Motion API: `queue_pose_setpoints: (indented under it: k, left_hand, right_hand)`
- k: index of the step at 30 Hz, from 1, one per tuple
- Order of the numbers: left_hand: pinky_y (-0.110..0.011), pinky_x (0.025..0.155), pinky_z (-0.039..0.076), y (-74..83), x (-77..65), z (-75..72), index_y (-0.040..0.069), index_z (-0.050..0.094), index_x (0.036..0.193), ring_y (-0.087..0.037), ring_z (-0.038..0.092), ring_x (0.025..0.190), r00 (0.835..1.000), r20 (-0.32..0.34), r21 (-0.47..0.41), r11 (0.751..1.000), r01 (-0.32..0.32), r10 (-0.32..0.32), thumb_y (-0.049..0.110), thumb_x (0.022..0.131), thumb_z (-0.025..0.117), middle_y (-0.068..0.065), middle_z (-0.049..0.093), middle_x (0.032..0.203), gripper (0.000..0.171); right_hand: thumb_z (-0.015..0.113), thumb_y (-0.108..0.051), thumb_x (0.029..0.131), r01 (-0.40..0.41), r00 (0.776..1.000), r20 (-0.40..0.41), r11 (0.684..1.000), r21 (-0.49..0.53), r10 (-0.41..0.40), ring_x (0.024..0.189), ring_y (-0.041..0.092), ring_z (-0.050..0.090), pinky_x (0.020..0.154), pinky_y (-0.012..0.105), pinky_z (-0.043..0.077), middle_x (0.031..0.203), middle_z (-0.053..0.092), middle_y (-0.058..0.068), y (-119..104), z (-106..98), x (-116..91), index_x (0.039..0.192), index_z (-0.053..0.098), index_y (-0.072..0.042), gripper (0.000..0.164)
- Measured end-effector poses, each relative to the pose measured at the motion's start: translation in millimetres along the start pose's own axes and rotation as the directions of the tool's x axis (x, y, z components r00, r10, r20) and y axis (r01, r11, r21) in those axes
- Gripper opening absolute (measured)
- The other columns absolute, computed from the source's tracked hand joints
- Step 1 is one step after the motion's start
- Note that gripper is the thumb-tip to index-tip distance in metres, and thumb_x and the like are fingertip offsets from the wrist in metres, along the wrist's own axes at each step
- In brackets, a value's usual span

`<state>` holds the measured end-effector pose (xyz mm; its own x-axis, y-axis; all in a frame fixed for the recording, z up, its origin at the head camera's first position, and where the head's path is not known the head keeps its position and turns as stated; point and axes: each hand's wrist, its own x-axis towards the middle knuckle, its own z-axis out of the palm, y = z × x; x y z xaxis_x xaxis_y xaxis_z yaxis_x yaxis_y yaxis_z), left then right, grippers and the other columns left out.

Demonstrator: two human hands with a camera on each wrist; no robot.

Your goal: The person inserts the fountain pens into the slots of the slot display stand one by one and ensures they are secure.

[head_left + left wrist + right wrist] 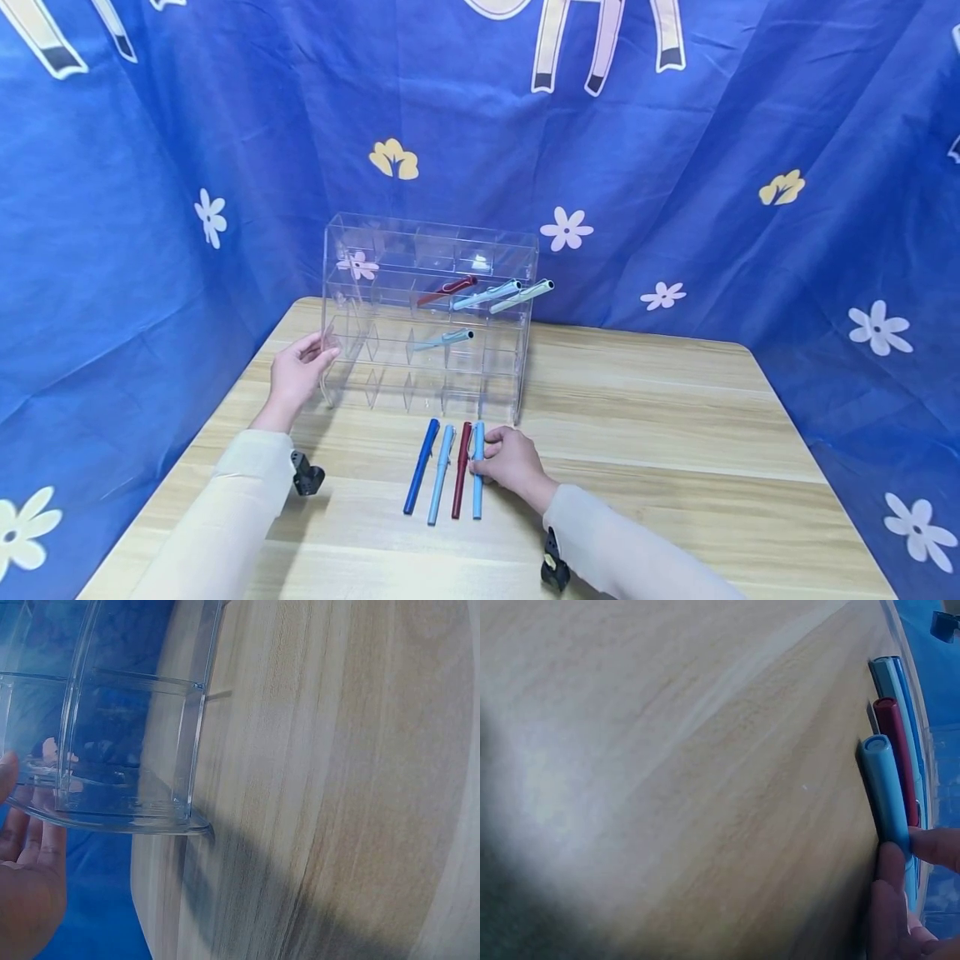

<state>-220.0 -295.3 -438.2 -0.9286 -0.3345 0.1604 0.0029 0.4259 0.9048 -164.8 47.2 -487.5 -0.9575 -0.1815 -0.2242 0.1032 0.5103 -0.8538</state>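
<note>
My left hand (pixel 296 375) grips the left side of a clear acrylic pen rack (pixel 431 223), thumb and fingers on either side of its panel (pixel 127 823). Before the rack, four pens lie side by side: dark blue (pixel 422 467), light blue (pixel 441 477), dark red (pixel 462 475) and, rightmost, another light blue pen (pixel 478 500). My right hand (pixel 513 461) pinches this rightmost pen between thumb and fingers; in the right wrist view the pen (pixel 883 780) lies along the table beside the dark red pen (pixel 897 739).
Within the rack's compartments rest a dark red pen (pixel 447 289), a light blue pen (pixel 487 295), a mint green pen (pixel 522 296) and, one row lower, a pale blue pen (pixel 444 340). Blue patterned cloth (pixel 465 108) hangs around the wooden table (pixel 637 417).
</note>
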Motion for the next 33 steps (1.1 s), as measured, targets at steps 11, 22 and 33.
queue_pose_setpoints:
  k: [11, 22, 33]
  left_hand:
    - [-0.017, 0.088, 0.049, -3.0, -0.3, 1.2, -0.004, 0.050, 0.134, -0.036, 0.053, 0.118, 1.000, -0.007, -0.009, 1.000, 0.015, -0.015, 0.019, 0.092, 0.066, -0.026, 0.056, 0.126, 0.051]
    - [-0.006, 0.082, 0.045, -1.0, -0.3, -0.6, -0.004, 0.049, 0.135, -0.037, 0.051, 0.118, 1.000, 0.013, -0.002, 1.000, -0.002, 0.002, 0.018, 0.093, 0.063, -0.026, 0.055, 0.126, 0.050]
    - [-0.009, 0.084, 0.046, -1.1, -0.5, -0.5, -0.005, 0.048, 0.136, -0.038, 0.051, 0.119, 1.000, 0.013, 0.006, 1.000, -0.005, 0.005, 0.021, 0.094, 0.063, -0.027, 0.054, 0.127, 0.052]
  right_hand:
    - [0.077, 0.000, 0.068, -0.037, 0.999, 0.033, 0.997, 0.062, 0.035, 0.054, 0.017, 0.063, 0.050, 0.028, 0.057, 0.079, 0.064, 0.005, -1, -2, -1, 0.107, 0.061, 0.005, 0.042]
    - [0.068, 0.009, 0.067, -0.043, 0.996, 0.087, 0.970, 0.239, 0.023, 0.059, 0.018, 0.064, 0.057, 0.030, 0.059, 0.081, 0.065, 0.008, 3, -7, -2, 0.112, 0.059, 0.010, 0.047]
    - [0.066, 0.007, 0.070, -0.024, 0.991, 0.136, 0.960, 0.280, -0.015, 0.057, 0.015, 0.062, 0.056, 0.031, 0.058, 0.084, 0.062, 0.007, 2, -17, -3, 0.113, 0.060, 0.009, 0.044]
